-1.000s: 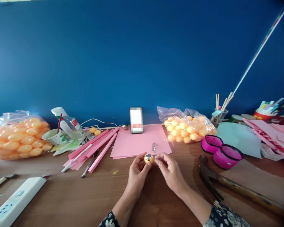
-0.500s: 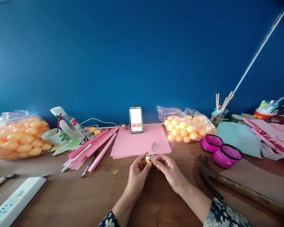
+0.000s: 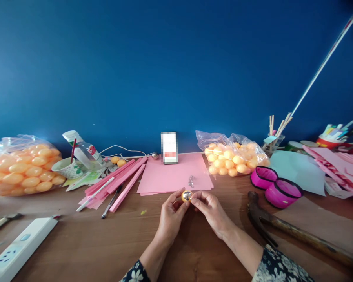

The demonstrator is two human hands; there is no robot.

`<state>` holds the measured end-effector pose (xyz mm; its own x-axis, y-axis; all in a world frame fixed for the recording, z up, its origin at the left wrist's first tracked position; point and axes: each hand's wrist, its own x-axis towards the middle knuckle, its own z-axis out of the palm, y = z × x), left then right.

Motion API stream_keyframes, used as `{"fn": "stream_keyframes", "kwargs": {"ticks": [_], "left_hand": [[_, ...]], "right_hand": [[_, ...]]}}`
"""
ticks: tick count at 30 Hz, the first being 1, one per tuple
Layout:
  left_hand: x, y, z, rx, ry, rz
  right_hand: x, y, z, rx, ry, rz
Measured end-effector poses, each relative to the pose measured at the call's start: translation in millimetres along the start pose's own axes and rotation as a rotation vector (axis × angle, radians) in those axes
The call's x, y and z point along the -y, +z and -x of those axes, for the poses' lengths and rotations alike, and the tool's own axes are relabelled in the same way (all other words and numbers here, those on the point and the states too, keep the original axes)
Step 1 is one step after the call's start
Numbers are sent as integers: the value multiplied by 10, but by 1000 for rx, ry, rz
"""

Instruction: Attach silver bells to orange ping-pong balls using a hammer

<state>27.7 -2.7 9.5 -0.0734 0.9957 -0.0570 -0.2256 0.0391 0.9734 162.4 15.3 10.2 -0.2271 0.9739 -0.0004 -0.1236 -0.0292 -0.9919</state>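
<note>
We see the left hand (image 3: 171, 215) pinching an orange ball (image 3: 186, 196) between thumb and fingers, holding it up just in front of the near edge of the pink sheets (image 3: 172, 174). At the ball's right edge, the right hand (image 3: 210, 213) has thumb and forefinger drawn together, the tips at its surface; whether a tiny piece sits between them, we cannot tell. The side of the ball turned to us already carries shiny silver patches with orange showing around them, so we would judge the work on this one to be partly done. How much of its far side is covered is hidden from us. A little cluster of small silver pieces (image 3: 191, 181) lies on the pink sheets, beyond the ball, unused so far as we can see. Further back, beside the phone (image 3: 169, 150), sits a silvery round object (image 3: 155, 155), too small for us to make out its surface. The balls in the right-hand bag (image 3: 226, 158) and the left-hand bag (image 3: 26, 168) look plain orange, as do the loose balls (image 3: 117, 161) near the bottle (image 3: 86, 152), so we count none of those as begun
</note>
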Motion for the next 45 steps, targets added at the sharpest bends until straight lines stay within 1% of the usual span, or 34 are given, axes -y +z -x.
{"fn": "stream_keyframes", "kwargs": {"ticks": [21,45], "left_hand": [[-3,-2,5,-9,2,1],[20,-11,-3,-37,-17,24]], "right_hand": [[34,7,11,12,20,28],[57,19,19,-12,48,41]]}}
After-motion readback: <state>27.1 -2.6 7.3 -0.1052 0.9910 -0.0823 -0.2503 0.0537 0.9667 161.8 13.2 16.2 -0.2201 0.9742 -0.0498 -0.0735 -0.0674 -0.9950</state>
